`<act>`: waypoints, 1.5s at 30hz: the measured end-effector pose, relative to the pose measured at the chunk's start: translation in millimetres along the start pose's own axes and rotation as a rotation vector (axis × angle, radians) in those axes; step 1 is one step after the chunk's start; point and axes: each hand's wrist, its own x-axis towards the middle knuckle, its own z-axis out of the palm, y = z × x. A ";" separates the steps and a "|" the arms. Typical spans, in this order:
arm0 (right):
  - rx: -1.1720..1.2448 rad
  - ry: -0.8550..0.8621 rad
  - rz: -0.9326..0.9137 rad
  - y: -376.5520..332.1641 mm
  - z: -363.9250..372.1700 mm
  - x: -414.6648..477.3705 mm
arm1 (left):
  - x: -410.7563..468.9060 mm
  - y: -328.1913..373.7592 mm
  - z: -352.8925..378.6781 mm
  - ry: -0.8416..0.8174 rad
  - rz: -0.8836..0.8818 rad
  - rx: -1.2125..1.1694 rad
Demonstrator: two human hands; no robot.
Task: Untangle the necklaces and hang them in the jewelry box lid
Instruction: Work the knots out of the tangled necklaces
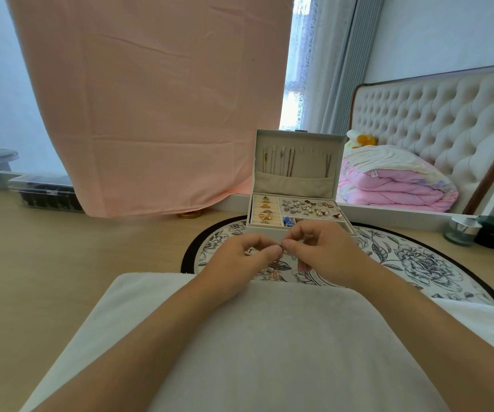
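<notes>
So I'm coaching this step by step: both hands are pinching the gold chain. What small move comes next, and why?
Probably ease the two pinches gently apart to loosen the tangle: left hand and right hand meet on the gold necklace, bunched below them; free hooks wait in the lid.

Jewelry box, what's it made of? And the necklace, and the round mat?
Jewelry box: seemingly off-white faux leather, smooth and matte, with crisp edges; its lining looks like soft beige fabric. Necklace, pinched by left hand and right hand: probably gold-toned metal, it glints, too small to be sure. Round mat: likely printed fabric, flat with a flower pattern.
</notes>
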 end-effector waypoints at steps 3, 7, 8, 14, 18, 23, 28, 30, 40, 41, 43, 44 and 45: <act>0.043 0.015 0.012 2.7 1.3 2.0 | 0.3 0.2 -0.1 0.054 0.005 0.000; -0.019 0.112 -0.001 6.1 4.4 4.1 | -0.6 6.1 -0.8 0.147 -0.023 -0.104; -0.043 0.151 -0.021 6.7 4.3 4.7 | -0.5 6.4 -1.6 0.180 -0.048 -0.122; 0.312 0.143 0.048 3.6 2.6 6.4 | 3.3 9.2 -6.1 0.264 -0.228 -0.287; 0.542 0.058 0.142 2.4 7.6 5.6 | 5.0 8.4 -4.9 0.247 -0.279 -0.328; 0.479 -0.023 0.165 4.0 1.2 3.8 | 9.3 4.5 -5.6 0.197 -0.257 -0.479; 0.118 0.050 0.081 3.0 6.5 3.2 | 9.5 7.4 -9.2 0.149 -0.222 -0.523; 0.179 0.023 0.071 0.1 10.9 2.1 | 8.5 7.3 -9.6 0.133 -0.204 -0.492; 0.306 0.076 0.143 -3.2 8.8 0.2 | 4.2 7.6 -5.6 0.080 -0.114 -0.367; 0.290 0.092 0.147 -2.1 9.6 0.8 | 3.5 8.0 -5.9 0.074 -0.111 -0.364; 0.210 0.170 0.128 -0.1 10.8 2.4 | 2.6 8.9 -6.2 0.066 -0.109 -0.375; 0.148 0.221 0.102 0.9 11.1 3.6 | 2.6 9.0 -6.4 0.065 -0.112 -0.396; 0.099 0.256 0.074 2.6 11.2 4.4 | 2.8 9.0 -6.4 0.063 -0.117 -0.426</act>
